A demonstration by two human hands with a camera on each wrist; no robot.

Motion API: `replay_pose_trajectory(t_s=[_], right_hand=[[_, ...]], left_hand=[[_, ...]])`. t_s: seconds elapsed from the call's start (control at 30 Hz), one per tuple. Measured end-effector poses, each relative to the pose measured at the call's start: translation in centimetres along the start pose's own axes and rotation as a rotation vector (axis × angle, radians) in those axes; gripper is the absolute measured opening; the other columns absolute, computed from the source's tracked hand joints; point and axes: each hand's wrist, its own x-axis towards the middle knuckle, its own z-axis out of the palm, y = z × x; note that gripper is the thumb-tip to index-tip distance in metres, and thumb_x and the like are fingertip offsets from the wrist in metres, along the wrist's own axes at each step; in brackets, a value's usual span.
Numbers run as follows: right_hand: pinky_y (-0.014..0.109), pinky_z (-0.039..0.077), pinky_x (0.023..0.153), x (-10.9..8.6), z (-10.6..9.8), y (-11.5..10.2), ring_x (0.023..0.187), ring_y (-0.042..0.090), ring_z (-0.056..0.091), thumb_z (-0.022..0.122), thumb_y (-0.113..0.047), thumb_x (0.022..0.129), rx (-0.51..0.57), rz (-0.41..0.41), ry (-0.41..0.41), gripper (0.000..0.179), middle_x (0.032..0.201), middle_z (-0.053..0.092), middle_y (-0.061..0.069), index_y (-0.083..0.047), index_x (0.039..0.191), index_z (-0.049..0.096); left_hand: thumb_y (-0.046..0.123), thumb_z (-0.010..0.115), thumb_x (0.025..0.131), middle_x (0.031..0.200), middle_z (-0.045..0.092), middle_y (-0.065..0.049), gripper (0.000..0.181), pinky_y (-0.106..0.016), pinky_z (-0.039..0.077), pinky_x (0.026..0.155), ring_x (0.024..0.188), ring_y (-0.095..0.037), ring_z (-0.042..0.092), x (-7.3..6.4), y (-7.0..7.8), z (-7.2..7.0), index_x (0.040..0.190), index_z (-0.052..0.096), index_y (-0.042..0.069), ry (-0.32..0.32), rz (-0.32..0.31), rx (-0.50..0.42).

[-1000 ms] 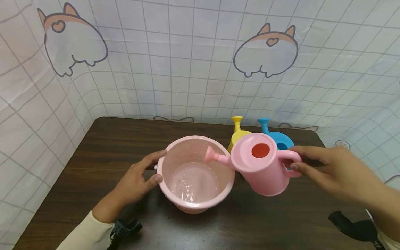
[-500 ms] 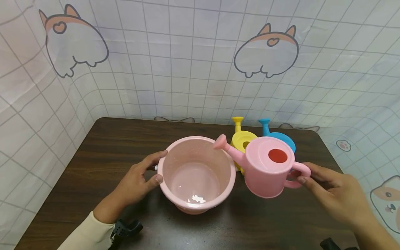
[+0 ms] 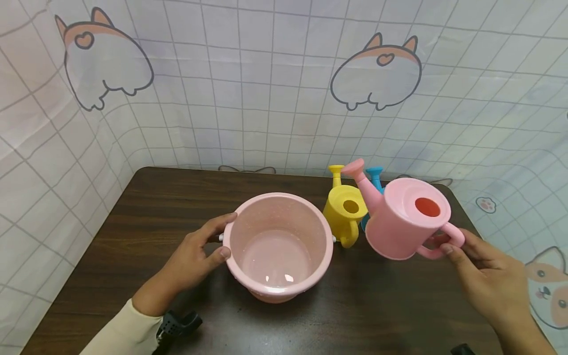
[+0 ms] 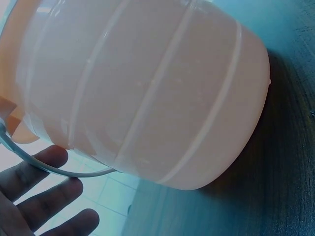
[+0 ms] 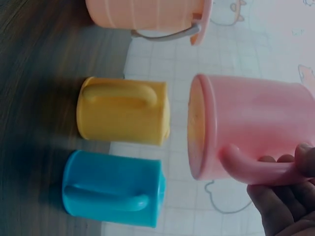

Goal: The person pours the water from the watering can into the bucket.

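A pale pink bucket [image 3: 278,292] stands on the table, with shallow water [image 3: 277,259] glinting at its bottom. My left hand [image 3: 191,254] rests against its left side, thumb and index fingertips touching the rim. In the left wrist view the other fingers [image 4: 51,202] are extended by the wire handle [image 4: 74,174]. My right hand [image 3: 497,281] grips the handle of a pink watering can [image 3: 401,222], held in the air right of the bucket, its spout raised up and left. Behind it stand a yellow watering can [image 3: 339,217] and a blue watering can [image 5: 113,189], the blue one mostly hidden in the head view.
The dark wooden table [image 3: 177,197] ends at the back against a white grid-patterned curtain [image 3: 266,98] with cartoon corgi prints. Curtain also hangs along both sides. A black wrist-camera mount [image 3: 179,323] sits under the left wrist.
My right hand has carried the pink watering can right, away from over the bucket, and tipped its spout upward. More of the yellow can now shows, less of the blue one. My left hand has stayed put.
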Motion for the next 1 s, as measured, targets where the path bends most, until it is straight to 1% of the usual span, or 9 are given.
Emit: replay_pose_trajectory(t_s=[0.1,0.3,0.33,0.4,0.47,0.53,0.67,0.87,1.0], right_hand=[[0.023,0.053,0.088,0.0,-0.3,0.4,0.098,0.018,0.074,0.056,0.027,0.089,0.088,0.036,0.034,0.042,0.107,0.075,0.018,0.025,0.131,0.052],[0.017,0.053,0.084,0.1,-0.8,0.5,0.095,0.008,0.073,0.063,0.021,0.090,-0.170,0.149,0.197,0.044,0.101,0.078,-0.001,0.011,0.132,0.062],[0.016,0.052,0.084,0.1,-0.9,0.6,0.095,0.006,0.073,0.065,0.020,0.089,-0.186,0.155,0.222,0.043,0.099,0.078,-0.003,0.009,0.131,0.064],[0.018,0.052,0.086,0.2,-1.1,1.1,0.095,0.009,0.074,0.062,0.023,0.089,-0.097,0.108,0.244,0.043,0.102,0.078,0.002,0.014,0.131,0.060],[0.016,0.051,0.086,0.2,-1.4,1.4,0.096,0.007,0.073,0.061,0.021,0.091,-0.106,0.109,0.272,0.042,0.103,0.078,0.000,0.013,0.132,0.060],[0.014,0.050,0.087,0.2,-1.7,1.7,0.097,0.004,0.072,0.061,0.017,0.093,-0.141,0.153,0.307,0.042,0.103,0.077,-0.004,0.009,0.135,0.060],[0.009,0.049,0.080,0.5,-2.3,2.1,0.094,-0.008,0.068,0.069,0.003,0.095,-0.411,0.303,0.382,0.040,0.099,0.072,-0.024,-0.005,0.134,0.066],[0.010,0.049,0.076,1.1,-3.3,2.6,0.090,-0.010,0.067,0.075,-0.005,0.093,-0.411,0.415,0.457,0.040,0.100,0.071,-0.023,-0.008,0.132,0.067],[0.007,0.047,0.074,1.6,-4.0,3.1,0.085,-0.013,0.066,0.078,-0.016,0.093,-0.430,0.504,0.489,0.041,0.098,0.071,-0.023,-0.013,0.133,0.068]], left_hand=[[0.037,0.065,0.101,0.135,0.065,-0.005,0.060,-0.056,0.053,0.093,0.111,-0.021,0.066,0.1,0.0,0.0,0.155,0.044,0.025,-0.005,0.003,0.000],[0.033,0.066,0.100,0.136,0.063,-0.005,0.061,-0.058,0.052,0.093,0.112,-0.020,0.065,0.1,-0.1,0.0,0.156,0.043,0.027,-0.017,-0.011,0.010],[0.034,0.066,0.100,0.136,0.063,-0.005,0.061,-0.059,0.052,0.092,0.112,-0.020,0.065,0.2,0.0,0.0,0.156,0.043,0.027,-0.017,-0.011,0.011],[0.036,0.065,0.101,0.136,0.064,-0.005,0.060,-0.059,0.052,0.092,0.111,-0.020,0.065,0.2,0.0,0.0,0.156,0.043,0.027,-0.016,-0.009,0.012],[0.038,0.064,0.101,0.136,0.064,-0.005,0.060,-0.059,0.052,0.092,0.111,-0.019,0.065,0.2,0.0,0.0,0.156,0.043,0.026,-0.014,-0.003,0.007],[0.039,0.064,0.101,0.135,0.064,-0.004,0.059,-0.058,0.052,0.092,0.111,-0.019,0.065,0.2,0.0,0.0,0.155,0.043,0.025,-0.009,0.004,-0.003],[0.036,0.065,0.101,0.133,0.065,-0.003,0.059,-0.054,0.052,0.094,0.111,-0.019,0.065,0.2,-0.1,0.0,0.155,0.044,0.023,-0.007,0.023,-0.020],[0.034,0.066,0.101,0.133,0.065,-0.003,0.059,-0.047,0.053,0.095,0.111,-0.018,0.065,0.1,-0.1,0.0,0.155,0.044,0.022,-0.003,0.031,-0.012],[0.038,0.064,0.101,0.133,0.065,-0.002,0.059,-0.051,0.053,0.094,0.110,-0.018,0.065,0.0,-0.2,0.0,0.155,0.045,0.023,0.006,0.030,-0.011]])
